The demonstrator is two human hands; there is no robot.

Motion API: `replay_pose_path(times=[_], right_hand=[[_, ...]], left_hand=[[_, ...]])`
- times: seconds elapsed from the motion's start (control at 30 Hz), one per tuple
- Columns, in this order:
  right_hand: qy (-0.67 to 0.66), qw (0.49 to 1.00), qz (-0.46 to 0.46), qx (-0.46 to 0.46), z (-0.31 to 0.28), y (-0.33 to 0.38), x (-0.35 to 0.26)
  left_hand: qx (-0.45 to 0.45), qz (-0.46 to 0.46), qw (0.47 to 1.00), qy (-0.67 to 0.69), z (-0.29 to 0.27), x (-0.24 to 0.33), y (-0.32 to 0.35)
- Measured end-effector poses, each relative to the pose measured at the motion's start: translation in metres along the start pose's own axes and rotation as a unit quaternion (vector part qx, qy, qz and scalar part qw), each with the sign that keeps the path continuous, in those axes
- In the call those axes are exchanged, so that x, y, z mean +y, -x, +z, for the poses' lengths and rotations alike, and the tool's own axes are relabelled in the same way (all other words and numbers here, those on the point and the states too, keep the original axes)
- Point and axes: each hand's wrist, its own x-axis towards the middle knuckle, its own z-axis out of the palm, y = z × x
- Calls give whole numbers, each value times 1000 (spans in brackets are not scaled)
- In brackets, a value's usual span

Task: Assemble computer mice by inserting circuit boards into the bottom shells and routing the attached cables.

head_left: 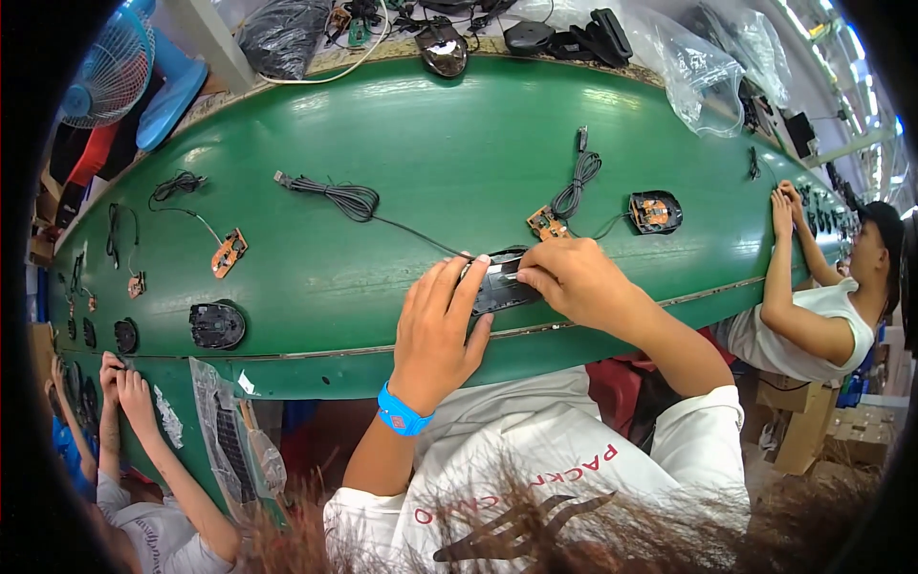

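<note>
A black open computer mouse shell [499,292] lies near the green table's front edge, between my two hands. My left hand [438,320], with a blue band at the wrist, grips its left side, fingers over the far edge and thumb near. At the shell's right end, my right hand [577,279] has its fingers curled and pinched together; whether they also hold a small part is hidden. A thin black cable [406,228] runs from the shell up to a tied coil with a USB plug [280,178] to the left.
Beyond my right hand lie an orange circuit board [547,224] with a coiled cable [577,187], and another mouse shell [656,212]. Further left are a shell [217,325] and a cabled board [229,253]. Co-workers sit on both sides. Plastic bags [684,72] line the far ledge.
</note>
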Motion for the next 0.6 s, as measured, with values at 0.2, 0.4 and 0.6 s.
replay_pose_path(times=[0.2, 0.4, 0.6], right_hand=[[53, 998, 28, -24, 10, -9, -5], [72, 996, 11, -45, 12, -14, 3], [80, 996, 22, -44, 14, -16, -6]], left_hand=[[-2, -4, 1000, 7, -4, 0, 0], [-15, 0, 1000, 3, -7, -1, -1], [-26, 1, 1000, -7, -10, -1, 0]])
